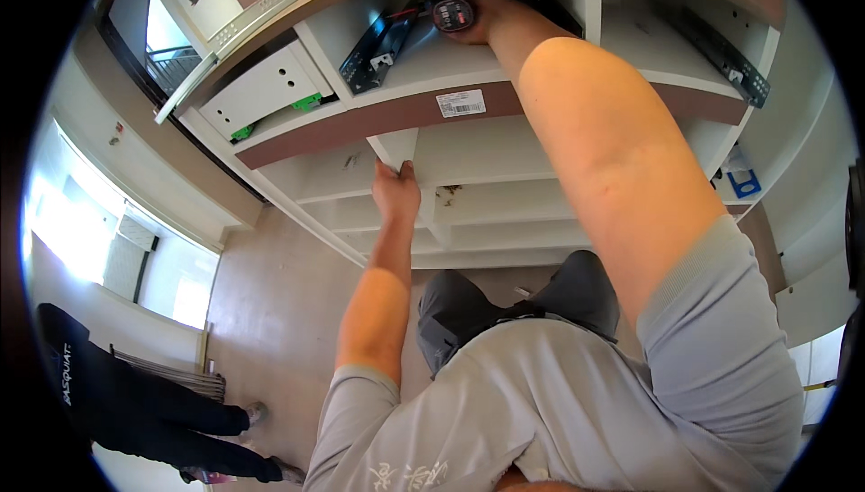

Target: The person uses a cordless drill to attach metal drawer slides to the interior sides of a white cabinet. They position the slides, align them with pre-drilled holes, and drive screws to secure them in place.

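Note:
Inside an upper compartment of the white cabinet (491,160), my right hand (485,13) is closed around a cordless drill (452,14). The drill's round rear end faces up, and its front points left toward a dark metal drawer slide (380,49) on the compartment's left wall. Whether the tip touches a screw cannot be made out. Lower down, the fingers of my left hand (396,193) are closed on the front edge of a white vertical divider (394,146) under the brown front rail (396,113).
A white drawer (261,95) with green clips sits at left. Another slide (721,55) projects at the right. A pale metal rail (270,10) lies on the cabinet top. At lower left stands a person in dark clothes (135,393). A blue piece (744,184) is at right.

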The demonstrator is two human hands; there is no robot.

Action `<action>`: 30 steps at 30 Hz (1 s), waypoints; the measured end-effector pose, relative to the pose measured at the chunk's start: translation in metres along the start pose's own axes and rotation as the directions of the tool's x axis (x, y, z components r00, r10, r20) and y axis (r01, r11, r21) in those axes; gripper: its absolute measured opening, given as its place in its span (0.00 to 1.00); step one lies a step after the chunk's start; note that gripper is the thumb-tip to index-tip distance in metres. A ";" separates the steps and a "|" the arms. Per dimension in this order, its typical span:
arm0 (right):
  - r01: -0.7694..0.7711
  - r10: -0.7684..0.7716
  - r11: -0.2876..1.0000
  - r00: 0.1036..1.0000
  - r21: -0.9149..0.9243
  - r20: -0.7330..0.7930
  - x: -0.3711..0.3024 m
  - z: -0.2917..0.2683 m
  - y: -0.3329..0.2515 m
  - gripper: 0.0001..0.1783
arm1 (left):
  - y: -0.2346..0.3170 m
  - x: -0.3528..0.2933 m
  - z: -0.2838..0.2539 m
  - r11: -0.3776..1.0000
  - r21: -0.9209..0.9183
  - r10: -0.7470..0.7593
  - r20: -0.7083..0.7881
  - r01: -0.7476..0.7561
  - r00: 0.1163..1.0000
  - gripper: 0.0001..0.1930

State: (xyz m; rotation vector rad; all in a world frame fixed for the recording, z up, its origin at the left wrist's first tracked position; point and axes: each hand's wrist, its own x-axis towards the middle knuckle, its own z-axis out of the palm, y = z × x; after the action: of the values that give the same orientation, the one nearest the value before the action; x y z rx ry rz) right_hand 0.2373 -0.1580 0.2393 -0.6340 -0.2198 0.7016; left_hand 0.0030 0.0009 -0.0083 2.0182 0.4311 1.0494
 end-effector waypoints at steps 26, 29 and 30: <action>0.231 -0.133 0.919 0.944 -0.321 0.301 -0.187 0.028 0.044 0.27 | -0.024 -0.023 -0.019 0.918 0.047 0.395 -0.178 -0.393 0.901 0.21; 0.350 -0.240 0.870 0.916 -0.348 0.321 -0.275 -0.002 0.080 0.28 | -0.049 -0.073 -0.031 0.800 0.092 0.598 -0.046 -0.593 0.800 0.24; 0.367 -0.264 0.849 0.918 -0.381 0.297 -0.300 -0.014 0.091 0.30 | -0.054 -0.086 -0.031 0.903 -0.008 0.426 0.144 -0.429 0.893 0.22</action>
State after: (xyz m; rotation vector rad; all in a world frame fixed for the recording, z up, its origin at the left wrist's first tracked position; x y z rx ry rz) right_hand -0.0311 -0.3096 0.1781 -0.9113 -0.7010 0.4009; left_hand -0.0699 -0.0024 -0.0860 2.2503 -0.0880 1.1489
